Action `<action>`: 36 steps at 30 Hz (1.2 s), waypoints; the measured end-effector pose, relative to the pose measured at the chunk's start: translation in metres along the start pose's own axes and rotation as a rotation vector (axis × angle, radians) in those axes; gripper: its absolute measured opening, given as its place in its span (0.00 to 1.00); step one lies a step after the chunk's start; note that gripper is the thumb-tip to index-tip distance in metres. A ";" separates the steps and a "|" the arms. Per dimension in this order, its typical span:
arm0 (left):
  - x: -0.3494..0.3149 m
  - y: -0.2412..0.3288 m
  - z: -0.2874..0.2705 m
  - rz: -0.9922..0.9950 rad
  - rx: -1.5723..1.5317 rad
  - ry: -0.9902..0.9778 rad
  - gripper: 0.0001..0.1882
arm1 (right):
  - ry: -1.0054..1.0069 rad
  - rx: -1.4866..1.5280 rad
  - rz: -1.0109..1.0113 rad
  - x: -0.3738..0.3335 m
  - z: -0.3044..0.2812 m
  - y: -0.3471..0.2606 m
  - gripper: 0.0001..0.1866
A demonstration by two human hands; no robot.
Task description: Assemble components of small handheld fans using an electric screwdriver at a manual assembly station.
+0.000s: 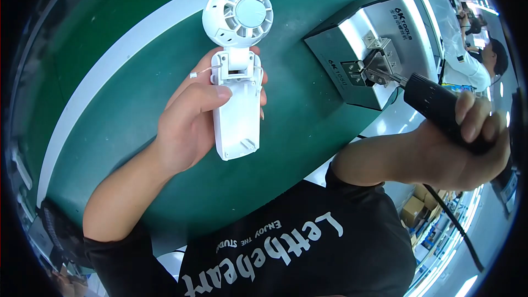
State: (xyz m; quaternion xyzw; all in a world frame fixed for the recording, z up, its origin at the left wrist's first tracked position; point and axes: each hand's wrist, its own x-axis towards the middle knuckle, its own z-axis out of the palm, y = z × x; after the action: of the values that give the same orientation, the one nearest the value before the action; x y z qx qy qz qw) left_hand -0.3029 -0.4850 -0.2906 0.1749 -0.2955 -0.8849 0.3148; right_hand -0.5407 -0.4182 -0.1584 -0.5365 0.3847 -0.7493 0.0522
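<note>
My left hand is closed around a white handheld fan, thumb across the handle's open inner side. Its round slotted head points away from me, and a thin wire with a small white plug sticks out at the left of the neck. My right hand grips a black electric screwdriver. The screwdriver's bit reaches to the metal pick-up point of a silver and black screw feeder. Whether a screw sits on the tip is too small to tell.
The green table has a curved white edge. A black cable hangs at the lower right, near cardboard boxes. Beyond the feeder, another person in white is at the far right. A dark mesh object stands at the lower left.
</note>
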 end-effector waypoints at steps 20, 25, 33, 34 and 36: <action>0.006 -0.005 0.004 0.009 -0.133 -0.066 0.37 | -0.107 0.712 0.238 -0.045 0.050 -0.005 0.07; 0.005 -0.006 0.003 0.010 -0.084 -0.110 0.37 | -0.107 0.531 0.255 -0.056 0.072 -0.004 0.08; 0.003 -0.003 0.006 -0.033 -0.063 -0.133 0.37 | -0.144 0.509 0.221 -0.060 0.077 0.001 0.12; 0.003 -0.003 0.007 -0.035 -0.054 -0.121 0.37 | -0.143 0.478 0.241 -0.060 0.079 0.000 0.12; 0.004 -0.004 0.007 -0.034 -0.058 -0.127 0.37 | -0.140 0.412 0.275 -0.060 0.083 -0.001 0.12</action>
State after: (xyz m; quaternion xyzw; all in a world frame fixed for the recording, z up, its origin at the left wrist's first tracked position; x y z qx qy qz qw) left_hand -0.3109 -0.4819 -0.2881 0.1144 -0.2860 -0.9076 0.2852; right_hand -0.4451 -0.4312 -0.1931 -0.5076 0.2888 -0.7588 0.2884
